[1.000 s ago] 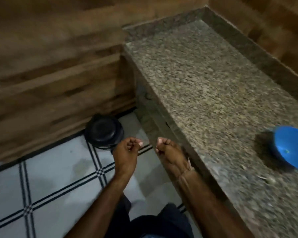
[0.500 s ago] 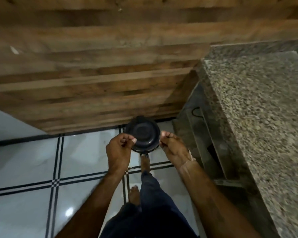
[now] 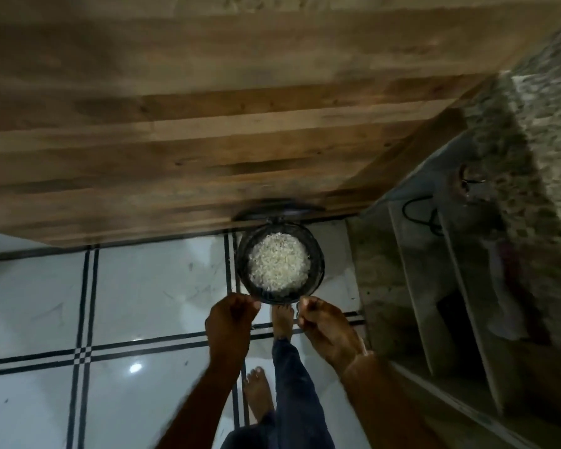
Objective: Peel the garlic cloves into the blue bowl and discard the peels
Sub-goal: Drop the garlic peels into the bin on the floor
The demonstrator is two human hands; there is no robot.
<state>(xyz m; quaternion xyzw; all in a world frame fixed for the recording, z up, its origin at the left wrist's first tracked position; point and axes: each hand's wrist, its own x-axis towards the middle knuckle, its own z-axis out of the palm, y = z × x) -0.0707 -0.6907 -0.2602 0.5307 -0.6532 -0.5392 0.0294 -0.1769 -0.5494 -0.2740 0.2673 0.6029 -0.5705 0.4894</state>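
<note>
**Head view.** I look down on an open bin (image 3: 242,264) standing on the tiled floor (image 3: 143,303) against a wooden wall (image 3: 208,124), its lid (image 3: 279,209) swung up. A bare foot (image 3: 282,322) rests at its base, apparently on a pedal. Pale peels (image 3: 279,264) fill the bin. My left grip (image 3: 232,322) and right grip (image 3: 324,325) hang side by side at the near rim, fingers curled and bunched. Whether either encloses peels I cannot tell. The bin mouth lies straight ahead of and below both grips, about equally near each, so I judge that any release needs a short forward reach first. The speckled tabletop (image 3: 548,124) runs along the right edge. The blue bowl and garlic cloves are out of view.
</note>
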